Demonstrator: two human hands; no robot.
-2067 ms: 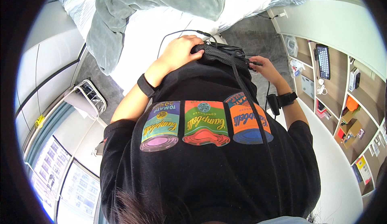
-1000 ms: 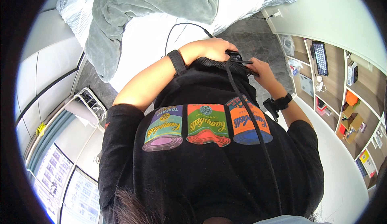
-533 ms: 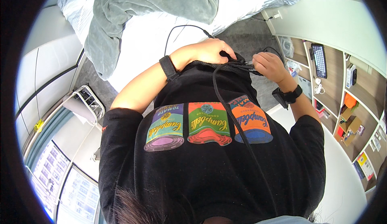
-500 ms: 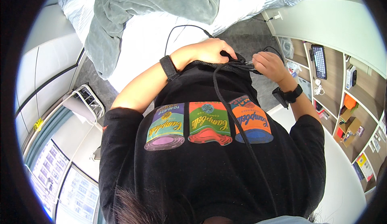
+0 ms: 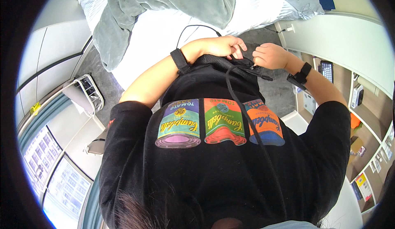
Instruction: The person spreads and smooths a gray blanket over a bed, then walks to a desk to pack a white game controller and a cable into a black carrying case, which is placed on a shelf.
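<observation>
Gripping mesh pouch [image 5: 215,61] with our left hand [image 5: 222,47] | right hand [image 5: 270,56] pinched narrow, contents unclear | overlying cord [image 5: 230,86] could snag

Bedroom, bed [image 5: 154,35], grey blanket [image 5: 193,0], open shelves [image 5: 342,73]

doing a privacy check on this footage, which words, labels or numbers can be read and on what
Black T-shirt: lettering on three can prints, partly legible, but I won't copy it.
Keyboard: key markings too small to read.
Yellow-and-white item, far right: print too small.
</observation>
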